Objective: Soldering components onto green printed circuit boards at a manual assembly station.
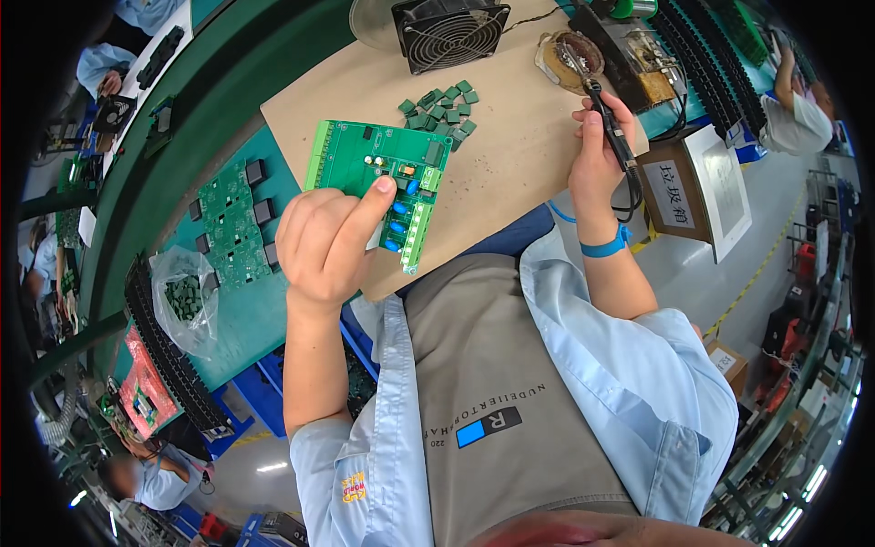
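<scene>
My left hand [321, 242] is closed on a green circuit board [355, 150], with the thumb pressed on its face. Green terminal blocks line two of the board's edges, and several blue round components stand near the right one. In my right hand [597, 155] is a black-handled soldering iron [614, 132], its cable hanging past the wrist. The iron's tip points into a round, stained dish [550, 62] at the far right of the tan board; whether it touches the dish, I cannot tell. Just beyond the circuit board lies a pile of small green blocks [441, 113].
A black fan [451, 36] stands at the back of the tan work board [510, 155]. On the green bench at left are more circuit boards [235, 223] and a clear bag [185, 301] of green parts. A cardboard box [676, 196] sits at right. Co-workers are farther off.
</scene>
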`<action>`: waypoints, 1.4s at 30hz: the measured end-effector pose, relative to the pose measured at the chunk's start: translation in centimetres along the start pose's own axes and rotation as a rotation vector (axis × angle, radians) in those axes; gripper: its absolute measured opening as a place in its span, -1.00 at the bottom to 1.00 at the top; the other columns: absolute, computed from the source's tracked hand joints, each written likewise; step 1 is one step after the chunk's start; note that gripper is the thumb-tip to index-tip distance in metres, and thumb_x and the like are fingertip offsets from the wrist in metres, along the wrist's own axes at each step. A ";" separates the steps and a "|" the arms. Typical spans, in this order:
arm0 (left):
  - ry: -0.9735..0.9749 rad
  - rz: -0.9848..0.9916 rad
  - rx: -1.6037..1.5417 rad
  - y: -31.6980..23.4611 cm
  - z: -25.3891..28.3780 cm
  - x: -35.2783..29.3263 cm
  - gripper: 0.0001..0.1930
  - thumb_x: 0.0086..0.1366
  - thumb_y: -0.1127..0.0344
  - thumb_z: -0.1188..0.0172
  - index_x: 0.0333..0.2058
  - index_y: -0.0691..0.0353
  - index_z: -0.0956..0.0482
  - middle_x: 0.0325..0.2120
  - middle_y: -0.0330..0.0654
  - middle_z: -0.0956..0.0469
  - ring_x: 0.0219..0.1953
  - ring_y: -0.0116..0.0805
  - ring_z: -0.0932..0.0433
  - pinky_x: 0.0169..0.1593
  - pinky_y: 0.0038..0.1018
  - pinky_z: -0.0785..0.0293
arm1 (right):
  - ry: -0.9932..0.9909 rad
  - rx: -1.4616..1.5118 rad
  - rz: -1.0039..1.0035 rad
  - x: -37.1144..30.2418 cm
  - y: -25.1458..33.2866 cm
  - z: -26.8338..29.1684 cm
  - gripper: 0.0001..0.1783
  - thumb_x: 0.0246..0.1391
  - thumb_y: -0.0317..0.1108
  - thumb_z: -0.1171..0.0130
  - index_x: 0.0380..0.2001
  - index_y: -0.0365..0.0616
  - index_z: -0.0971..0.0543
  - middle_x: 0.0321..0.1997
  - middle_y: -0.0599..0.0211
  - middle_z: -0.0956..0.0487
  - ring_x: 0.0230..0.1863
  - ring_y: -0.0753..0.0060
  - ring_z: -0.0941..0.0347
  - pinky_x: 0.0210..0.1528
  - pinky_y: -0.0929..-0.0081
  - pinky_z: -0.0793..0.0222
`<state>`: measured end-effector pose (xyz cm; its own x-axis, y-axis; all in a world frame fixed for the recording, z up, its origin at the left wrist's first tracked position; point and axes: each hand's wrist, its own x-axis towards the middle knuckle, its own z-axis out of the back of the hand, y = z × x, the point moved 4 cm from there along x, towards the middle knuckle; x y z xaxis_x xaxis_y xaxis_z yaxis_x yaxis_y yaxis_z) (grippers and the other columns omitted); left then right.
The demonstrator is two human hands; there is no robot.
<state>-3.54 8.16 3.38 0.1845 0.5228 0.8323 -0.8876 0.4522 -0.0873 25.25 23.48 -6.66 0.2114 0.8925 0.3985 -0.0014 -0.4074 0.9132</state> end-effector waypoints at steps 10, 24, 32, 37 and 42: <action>0.012 0.004 -0.023 -0.6 -0.5 -0.3 -0.71 0.01 0.47 -0.39 -0.21 0.16 -0.79 -0.46 -0.32 -0.50 -0.43 -0.37 -0.46 -0.34 -0.46 -0.46 | 0.001 -0.014 -0.011 -0.2 -0.3 0.3 -0.64 0.36 -0.44 -0.14 0.17 -0.22 -0.45 0.01 0.13 -0.60 -0.10 0.43 -0.55 0.04 0.51 -0.49; 0.158 0.013 -0.023 -2.0 -0.6 -2.8 -0.68 0.03 0.43 -0.46 -0.18 0.25 -0.76 -0.38 -0.18 -0.68 -0.40 -0.27 -0.54 -0.26 -0.38 -0.55 | 0.119 0.090 -0.159 1.1 -1.6 3.3 -0.55 0.39 -0.35 -0.14 0.29 -0.15 -0.43 0.01 0.09 -0.62 -0.11 0.37 -0.57 -0.12 0.54 -0.48; 0.179 -0.045 -0.071 -1.5 0.8 -5.3 -0.63 0.07 0.54 -0.51 -0.10 0.32 -0.70 -0.26 -0.08 -0.71 -0.35 -0.26 -0.58 -0.30 -0.42 -0.56 | 0.299 0.055 -0.249 1.8 -0.2 6.6 -0.60 0.41 -0.31 -0.11 0.25 -0.12 -0.45 -0.10 0.27 -0.57 -0.19 0.49 -0.47 -0.16 0.60 -0.41; 0.218 -0.064 -0.088 -1.7 0.0 -5.3 -0.64 0.09 0.54 -0.51 -0.10 0.33 -0.70 -0.27 -0.09 -0.71 -0.35 -0.27 -0.58 -0.31 -0.44 -0.55 | 0.340 0.046 -0.265 2.1 0.8 7.4 -0.63 0.42 -0.29 -0.09 0.22 -0.11 -0.47 -0.17 0.37 -0.53 -0.25 0.57 -0.41 -0.19 0.64 -0.37; 0.212 -0.086 -0.091 -2.1 -0.8 -4.8 -0.65 0.10 0.54 -0.50 -0.10 0.32 -0.70 -0.28 -0.09 -0.70 -0.35 -0.29 -0.58 -0.32 -0.45 -0.54 | 0.314 0.142 -0.279 2.4 1.4 7.3 -0.65 0.43 -0.28 -0.06 0.21 -0.10 -0.47 -0.22 0.44 -0.50 -0.28 0.62 -0.37 -0.21 0.66 -0.33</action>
<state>-2.27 5.26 -0.85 0.3507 0.6148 0.7064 -0.8250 0.5597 -0.0775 32.87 23.60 -5.04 -0.1223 0.9788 0.1645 0.1527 -0.1452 0.9775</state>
